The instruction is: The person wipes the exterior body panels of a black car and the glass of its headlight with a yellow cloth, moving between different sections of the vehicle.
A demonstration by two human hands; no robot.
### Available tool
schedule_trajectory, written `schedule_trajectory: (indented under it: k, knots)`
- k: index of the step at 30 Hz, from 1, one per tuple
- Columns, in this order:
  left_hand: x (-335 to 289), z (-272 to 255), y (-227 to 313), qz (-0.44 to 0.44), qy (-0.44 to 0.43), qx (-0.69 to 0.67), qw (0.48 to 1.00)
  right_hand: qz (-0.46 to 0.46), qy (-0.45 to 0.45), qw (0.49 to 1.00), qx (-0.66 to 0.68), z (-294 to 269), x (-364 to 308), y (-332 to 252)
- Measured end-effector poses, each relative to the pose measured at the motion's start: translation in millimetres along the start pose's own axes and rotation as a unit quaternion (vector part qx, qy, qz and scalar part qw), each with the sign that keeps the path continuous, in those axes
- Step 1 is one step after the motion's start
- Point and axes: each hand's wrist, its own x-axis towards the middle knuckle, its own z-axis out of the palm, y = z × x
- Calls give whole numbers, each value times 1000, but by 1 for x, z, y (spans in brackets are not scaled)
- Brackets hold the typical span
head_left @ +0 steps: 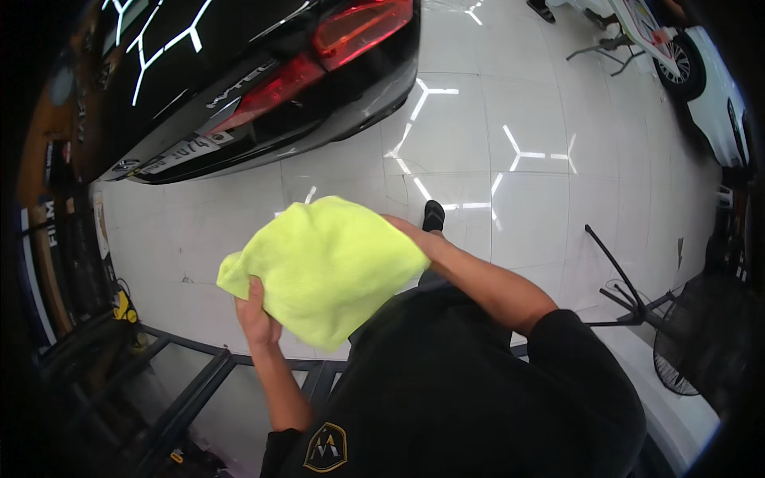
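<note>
A bright yellow-green cloth (pixel 331 263) is spread between my two hands in front of my body. My left hand (pixel 256 319) grips its lower left edge, with the thumb lying over the fabric. At the upper right edge, my right hand (pixel 406 229) is mostly behind the cloth; the fingers are hidden there, so their closure does not show. Beyond the cloth stands the rear of a glossy black car (pixel 319 103), with a red tail light (pixel 358 32) and a licence plate (pixel 187 151). Neither hand touches the car.
Pale shiny tiles (pixel 526 199) cover the floor. A black stand fan (pixel 677 342) is at the right. A white car (pixel 717 95) and a folding table (pixel 641 32) are at the far right, with another person's foot (pixel 542 9) nearby. A dark metal frame (pixel 191 390) lies lower left.
</note>
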Motion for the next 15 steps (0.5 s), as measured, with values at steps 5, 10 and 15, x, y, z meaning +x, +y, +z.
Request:
schedule_trajectory:
  k: [5,10,15]
  knots:
    - [-28,-51,-14,-13,-27,47,998,29,-131,904,405,27,25,47]
    - [-85,-127,4,35,-45,13,998,17,-130,926,353,108,22,100]
    - [-144,-261,-5,34,22,-98,994,128,-69,987,75,225,81,195]
